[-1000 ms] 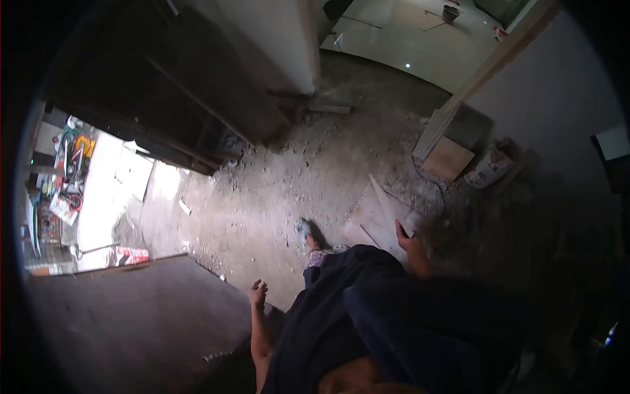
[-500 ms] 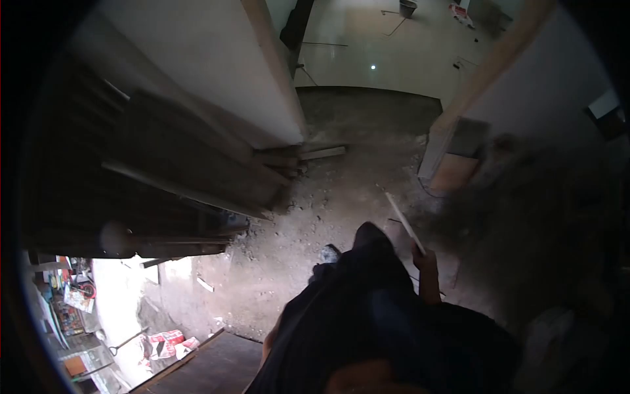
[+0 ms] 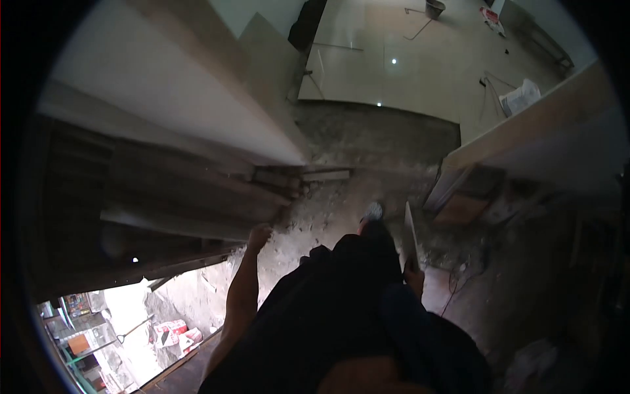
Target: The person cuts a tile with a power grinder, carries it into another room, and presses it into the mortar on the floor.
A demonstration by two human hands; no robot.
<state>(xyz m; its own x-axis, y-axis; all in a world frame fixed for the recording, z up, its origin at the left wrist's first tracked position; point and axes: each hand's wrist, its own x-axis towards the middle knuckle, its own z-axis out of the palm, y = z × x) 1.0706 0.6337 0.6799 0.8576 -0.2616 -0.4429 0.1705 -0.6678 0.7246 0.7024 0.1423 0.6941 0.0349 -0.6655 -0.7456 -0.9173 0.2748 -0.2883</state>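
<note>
My right hand (image 3: 413,277) is closed round the lower end of a long, thin, flat pale strip (image 3: 410,230), which points forward and up from the fist. My left hand (image 3: 260,235) hangs out ahead on the left with its fingers curled in, and nothing shows in it. Beneath it lies the rough floor (image 3: 279,253), strewn with rubble. Dark clothing covers the middle of the view, and one shoe (image 3: 374,211) is stepping out in front.
Ahead, between two wall ends, a dark bare strip of floor (image 3: 380,131) meets glossy tiles (image 3: 367,72). A bucket (image 3: 434,9) and a white pail (image 3: 520,98) stand there. Wood pieces (image 3: 326,176) lie by the left wall. Red-and-white bags (image 3: 172,333) lie lower left.
My left hand has swung forward into view. The strip in my right hand has turned more upright. A shoe has stepped forward, and the doorway's tiled floor shows more widely.
</note>
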